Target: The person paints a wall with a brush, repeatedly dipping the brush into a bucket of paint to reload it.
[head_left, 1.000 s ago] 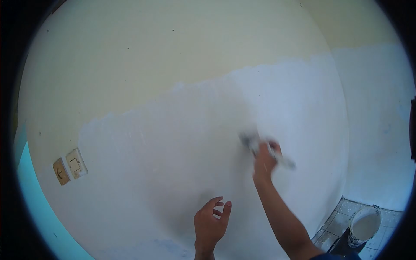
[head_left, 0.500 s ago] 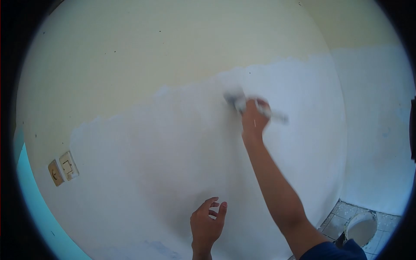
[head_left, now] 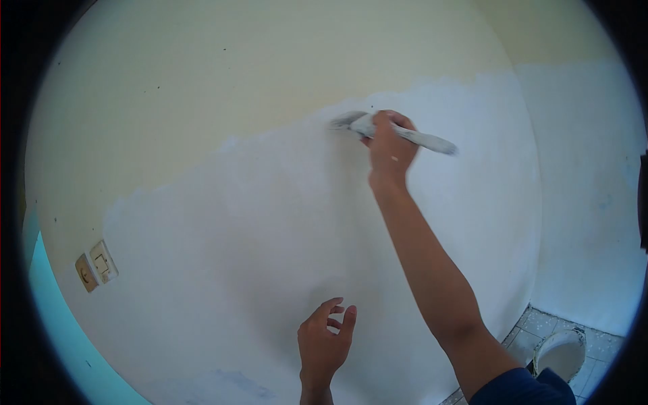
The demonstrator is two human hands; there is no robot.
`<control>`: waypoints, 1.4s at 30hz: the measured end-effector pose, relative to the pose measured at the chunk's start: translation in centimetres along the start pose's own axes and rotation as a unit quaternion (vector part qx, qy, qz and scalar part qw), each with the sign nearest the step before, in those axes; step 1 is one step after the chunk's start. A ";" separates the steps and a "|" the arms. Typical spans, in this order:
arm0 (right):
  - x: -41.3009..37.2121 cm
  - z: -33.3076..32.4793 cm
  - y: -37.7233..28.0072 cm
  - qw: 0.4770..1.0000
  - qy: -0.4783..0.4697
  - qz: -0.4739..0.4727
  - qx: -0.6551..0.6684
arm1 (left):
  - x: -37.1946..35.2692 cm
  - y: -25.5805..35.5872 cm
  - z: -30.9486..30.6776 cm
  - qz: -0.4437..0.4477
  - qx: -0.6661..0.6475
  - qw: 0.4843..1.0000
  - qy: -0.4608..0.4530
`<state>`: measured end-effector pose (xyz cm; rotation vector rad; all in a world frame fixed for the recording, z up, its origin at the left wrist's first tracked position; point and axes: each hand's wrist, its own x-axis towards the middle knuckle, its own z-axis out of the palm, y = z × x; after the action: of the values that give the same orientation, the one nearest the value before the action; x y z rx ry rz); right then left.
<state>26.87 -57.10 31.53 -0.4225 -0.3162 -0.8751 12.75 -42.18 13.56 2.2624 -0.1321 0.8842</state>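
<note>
My right hand point(head_left: 393, 145) is wrapped round a paintbrush point(head_left: 432, 142), its pale, paint-smeared handle pointing right. The dark bristles reach left onto the wall, just below the ragged border between white paint point(head_left: 270, 196) and the older cream surface point(head_left: 169, 81). A small white spot shows on the back of my right wrist. Low in the middle, my left hand point(head_left: 325, 337) holds nothing; its fingers are curved and apart, in front of the white-painted part of the wall.
A light switch point(head_left: 104, 261) and a socket point(head_left: 86, 272) are set in the wall at the left. On the tiled floor point(head_left: 540, 322) at the lower right stands a bucket point(head_left: 563, 352) beside the corner. A blue-green strip point(head_left: 74, 331) runs down the left edge.
My right hand has carried the brush upward and slightly left, to near the border of the white paint. My left hand has stayed almost where it was, still open.
</note>
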 end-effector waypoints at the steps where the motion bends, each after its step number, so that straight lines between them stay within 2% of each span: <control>1: 0.8 0.1 2.3 0.999 0.006 -0.017 -0.049 | -0.1 -0.2 0.3 -0.008 -0.002 1.000 -0.002; 2: 1.6 -0.4 4.5 0.995 0.011 -0.033 -0.099 | -0.3 -0.3 0.6 -0.018 -0.004 1.000 -0.004; 4: -2.4 -7.9 8.2 0.971 0.052 -0.098 -0.211 | -0.6 -0.3 1.1 -0.022 0.001 1.000 -0.012; 5: -5.2 -12.9 9.1 0.963 0.075 -0.068 -0.250 | -0.7 -0.3 1.2 -0.023 0.004 1.000 -0.014; 6: -8.6 -17.3 8.4 0.973 0.079 0.022 -0.216 | -0.7 -0.5 1.2 -0.025 0.007 1.000 -0.015; 7: -11.6 -21.9 8.2 0.969 0.092 0.064 -0.219 | -0.8 -0.8 1.3 -0.029 0.009 0.999 -0.020; 8: -13.7 -26.3 8.3 0.951 0.109 0.103 -0.270 | -1.2 -1.2 1.4 -0.037 0.015 0.999 -0.027; 10: -15.3 -30.2 6.7 0.943 0.179 0.179 -0.218 | -1.5 -1.9 1.6 -0.043 0.019 0.998 -0.034; 11: -16.4 -31.3 5.6 0.933 0.215 0.215 -0.195 | -1.8 -2.2 1.9 -0.049 0.019 0.998 -0.040; 13: -14.3 -27.2 2.9 0.957 0.195 0.163 -0.137 | -3.0 -2.6 3.1 -0.069 0.014 0.994 -0.078; 16: -9.9 -20.9 1.7 0.991 0.068 0.037 -0.109 | -5.3 -3.6 5.4 -0.079 0.008 0.987 -0.141; 17: -9.3 -19.9 2.3 0.989 0.044 0.002 -0.138 | -6.3 -4.1 6.2 -0.081 0.005 0.984 -0.162; 19: -10.7 -21.7 5.9 0.982 0.046 0.050 -0.176 | -7.7 -4.8 7.1 -0.103 0.007 0.975 -0.196; 23: -20.5 -38.2 10.1 0.930 0.067 0.042 -0.359 | -9.8 -6.5 6.3 -0.140 0.013 0.967 -0.214; 25: -25.5 -47.7 11.1 0.887 0.195 0.175 -0.380 | -10.3 -7.1 5.2 -0.160 0.017 0.966 -0.205; 27: -26.0 -50.2 12.2 0.874 0.206 0.176 -0.403 | -10.6 -7.9 4.8 -0.170 0.028 0.966 -0.195; 29: -24.4 -47.9 12.2 0.876 0.197 0.187 -0.400 | -10.9 -8.1 4.5 -0.169 0.042 0.966 -0.190; 30: -21.4 -42.5 11.4 0.884 0.182 0.197 -0.383 | -11.0 -8.0 4.4 -0.171 0.044 0.965 -0.194; 31: -18.7 -36.2 8.9 0.909 0.170 0.227 -0.306 | -11.1 -7.9 4.4 -0.173 0.046 0.964 -0.197; 33: -14.2 -27.5 5.8 0.959 0.094 0.173 -0.203 | -11.0 -8.0 4.6 -0.172 0.042 0.964 -0.199; 35: -11.7 -21.1 2.9 0.981 0.035 0.105 -0.157 | -11.0 -8.2 4.7 -0.170 0.035 0.965 -0.199; 38: -11.9 -19.5 4.1 0.980 0.006 0.070 -0.184 | -11.0 -8.1 4.8 -0.179 0.018 0.962 -0.205; 40: -15.8 -26.8 8.9 0.957 0.056 0.085 -0.272 | -11.1 -8.0 4.7 -0.175 0.018 0.963 -0.204; 41: -18.5 -31.3 10.0 0.952 0.049 0.031 -0.301 | -11.1 -8.0 4.6 -0.172 0.018 0.964 -0.202; 42: -21.3 -36.3 10.3 0.923 0.054 0.048 -0.379 | -11.0 -8.2 4.5 -0.169 0.013 0.965 -0.198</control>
<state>25.67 -54.40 -11.69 -1.0945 0.1648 -0.8997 9.56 -40.49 -0.37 2.3657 0.0878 0.2518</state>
